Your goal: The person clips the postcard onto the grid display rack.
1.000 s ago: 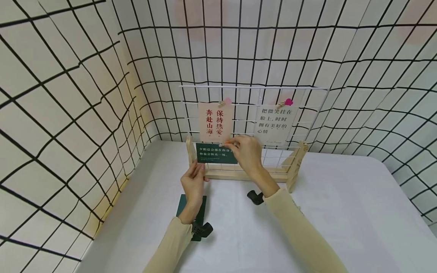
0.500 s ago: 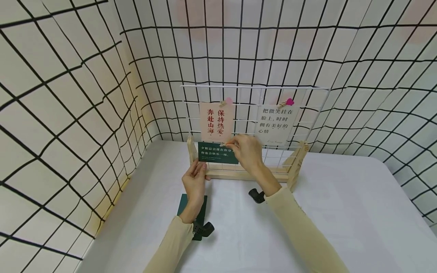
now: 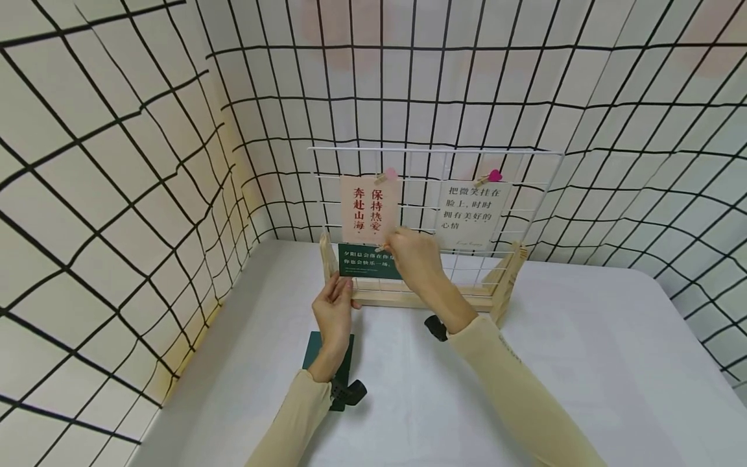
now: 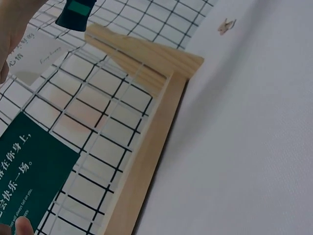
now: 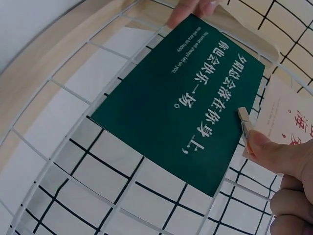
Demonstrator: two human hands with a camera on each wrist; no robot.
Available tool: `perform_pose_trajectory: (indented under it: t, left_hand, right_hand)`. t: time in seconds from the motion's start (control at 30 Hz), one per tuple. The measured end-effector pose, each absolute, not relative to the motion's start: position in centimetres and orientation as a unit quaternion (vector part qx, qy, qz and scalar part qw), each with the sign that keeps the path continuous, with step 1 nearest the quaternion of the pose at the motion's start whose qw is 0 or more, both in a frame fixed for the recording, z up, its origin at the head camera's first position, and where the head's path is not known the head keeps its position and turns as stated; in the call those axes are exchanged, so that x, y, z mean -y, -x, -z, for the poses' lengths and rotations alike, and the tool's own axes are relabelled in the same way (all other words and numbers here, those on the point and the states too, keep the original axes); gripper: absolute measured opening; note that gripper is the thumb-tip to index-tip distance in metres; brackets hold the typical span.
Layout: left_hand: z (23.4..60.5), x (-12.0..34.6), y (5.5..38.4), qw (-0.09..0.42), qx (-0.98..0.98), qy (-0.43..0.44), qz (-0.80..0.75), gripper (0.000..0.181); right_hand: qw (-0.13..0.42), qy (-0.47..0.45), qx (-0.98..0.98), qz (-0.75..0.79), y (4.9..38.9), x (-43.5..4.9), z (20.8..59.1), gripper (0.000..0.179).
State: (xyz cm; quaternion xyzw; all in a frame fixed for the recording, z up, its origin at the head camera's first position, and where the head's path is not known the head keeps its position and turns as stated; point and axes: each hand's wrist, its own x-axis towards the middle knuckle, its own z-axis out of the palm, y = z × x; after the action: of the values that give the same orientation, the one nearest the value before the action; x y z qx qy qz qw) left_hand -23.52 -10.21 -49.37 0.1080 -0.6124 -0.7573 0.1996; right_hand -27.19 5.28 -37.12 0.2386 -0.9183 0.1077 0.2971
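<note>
A dark green card with white writing lies against the white wire grid, below a pink card. My left hand pinches its lower left corner; the thumb tip shows on the card in the left wrist view. Between the thumb and curled fingers of my right hand is a small wooden clothespin. Its tip sits over the card's top edge in the right wrist view. The hand covers the card's right end in the head view.
Clothespins with heart ends hold a pink card and a white card on the grid, which stands in a wooden base. Another green card lies under my left forearm. A small wooden piece lies on the white table.
My right hand has turned at the wrist and shifted slightly left, covering more of the green card. The left hand stays at the card's corner, almost still.
</note>
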Motion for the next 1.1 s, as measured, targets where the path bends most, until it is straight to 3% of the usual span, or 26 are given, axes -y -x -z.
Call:
perform_pose_trajectory:
  t: [0.3, 0.5, 0.77, 1.1]
  left_hand:
    - [49.4, 10.0, 23.4, 0.191, 0.625, -0.1, 0.751, 0.051]
    - [49.4, 10.2, 23.1, 0.22, 0.649, -0.057, 0.726, 0.048]
    - [48.3, 11.1, 21.9, 0.251, 0.676, -0.002, 0.693, 0.046]
    - [47.7, 13.4, 20.2, 0.233, 0.713, 0.013, 0.661, 0.04]
  right_hand:
    - [0.25, -0.197, 0.938, -0.136, 27.0, -5.7, 36.7, 0.018]
    - [0.289, -0.187, 0.922, -0.18, 26.7, -6.3, 37.6, 0.02]
    - [0.336, -0.19, 0.849, -0.361, 26.2, -8.8, 39.6, 0.025]
    - [0.285, -0.14, 0.795, -0.517, 24.5, -12.4, 41.6, 0.029]
